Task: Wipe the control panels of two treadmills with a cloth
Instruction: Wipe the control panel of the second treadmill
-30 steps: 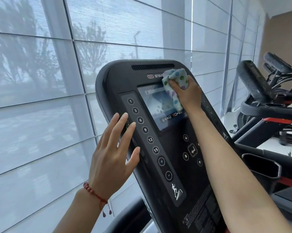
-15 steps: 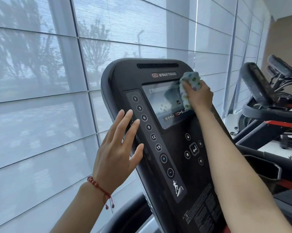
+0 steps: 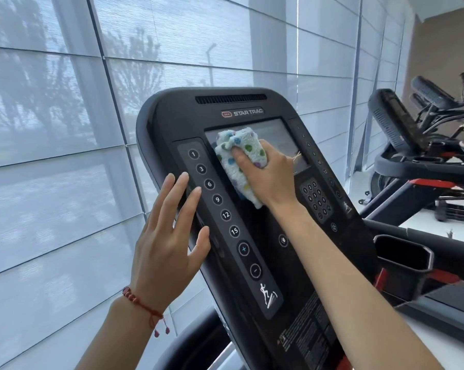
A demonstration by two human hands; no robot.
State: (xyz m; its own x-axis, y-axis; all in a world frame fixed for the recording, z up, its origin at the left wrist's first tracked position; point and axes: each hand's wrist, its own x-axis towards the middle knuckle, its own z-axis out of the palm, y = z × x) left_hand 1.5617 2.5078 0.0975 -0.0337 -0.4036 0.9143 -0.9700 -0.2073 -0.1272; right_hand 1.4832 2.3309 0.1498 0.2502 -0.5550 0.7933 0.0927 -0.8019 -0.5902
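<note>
A black treadmill control panel tilts up in front of me, with a touchscreen near its top and a column of numbered buttons down its left side. My right hand presses a white cloth with coloured dots flat against the left half of the screen. My left hand, fingers spread, rests on the panel's left edge beside the button column; a red bracelet is on that wrist. A second treadmill's panel stands at the right, seen from the side.
Tall windows with grey roller blinds fill the left and back. A black cup holder sits right of the near panel. More gym machines with black handlebars and red-accented frames stand at the far right.
My right hand has swept the cloth from the screen's upper right corner leftward and down onto its left half. The left hand has stayed on the panel's edge.
</note>
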